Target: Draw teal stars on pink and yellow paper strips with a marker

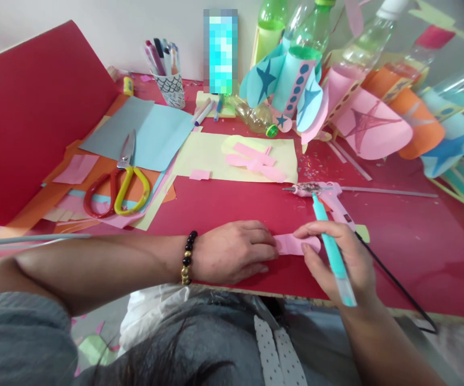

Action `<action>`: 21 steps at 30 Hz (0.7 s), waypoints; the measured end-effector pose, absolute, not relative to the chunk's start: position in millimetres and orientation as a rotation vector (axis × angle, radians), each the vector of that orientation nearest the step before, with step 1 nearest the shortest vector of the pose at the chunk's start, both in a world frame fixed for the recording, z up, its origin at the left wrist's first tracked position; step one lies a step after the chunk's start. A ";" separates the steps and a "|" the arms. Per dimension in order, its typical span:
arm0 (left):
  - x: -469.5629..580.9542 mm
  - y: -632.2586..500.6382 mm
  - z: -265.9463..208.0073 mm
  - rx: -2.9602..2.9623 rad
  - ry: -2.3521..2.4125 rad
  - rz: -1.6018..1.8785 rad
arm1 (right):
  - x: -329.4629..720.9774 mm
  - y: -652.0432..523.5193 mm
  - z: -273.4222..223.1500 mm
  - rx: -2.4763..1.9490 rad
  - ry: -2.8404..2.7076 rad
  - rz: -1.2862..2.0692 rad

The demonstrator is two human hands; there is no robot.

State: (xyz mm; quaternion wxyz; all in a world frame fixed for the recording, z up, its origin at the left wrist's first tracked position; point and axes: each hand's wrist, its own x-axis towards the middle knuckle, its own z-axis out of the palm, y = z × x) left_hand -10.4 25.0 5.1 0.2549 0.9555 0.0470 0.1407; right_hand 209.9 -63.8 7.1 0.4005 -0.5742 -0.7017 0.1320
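Observation:
A small pink paper strip (290,245) with a rounded right end lies at the table's front edge. My left hand (236,252) rests palm down with its fingers closed over the strip's left end, hiding that end. With the teal marker (330,241) slanting across its fingers, my right hand (348,257) also touches the strip's right end with thumb and fingertip. The marker's upper end points toward a pink glue gun (322,193), which lies on its side just beyond, nozzle to the left.
Scissors (125,171) with red and yellow handles lie on coloured paper sheets (139,126) at left. Pink cutouts (256,161) rest on a pale yellow sheet (200,150). Paper-decorated bottles (308,59) stand behind, near a pen cup (170,88). The glue gun's black cord (393,279) runs off the front edge.

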 end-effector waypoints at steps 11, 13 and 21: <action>-10.8 20.8 7.3 2.670 0.111 0.287 | 208.9 -62.3 3.7 -1.540 -1.658 0.348; -10.5 20.7 6.1 2.683 0.110 0.290 | 210.0 -63.5 3.2 -1.567 -1.614 0.355; -11.4 20.3 9.0 2.697 0.063 0.284 | 211.9 -63.6 -3.5 -1.622 -1.564 0.412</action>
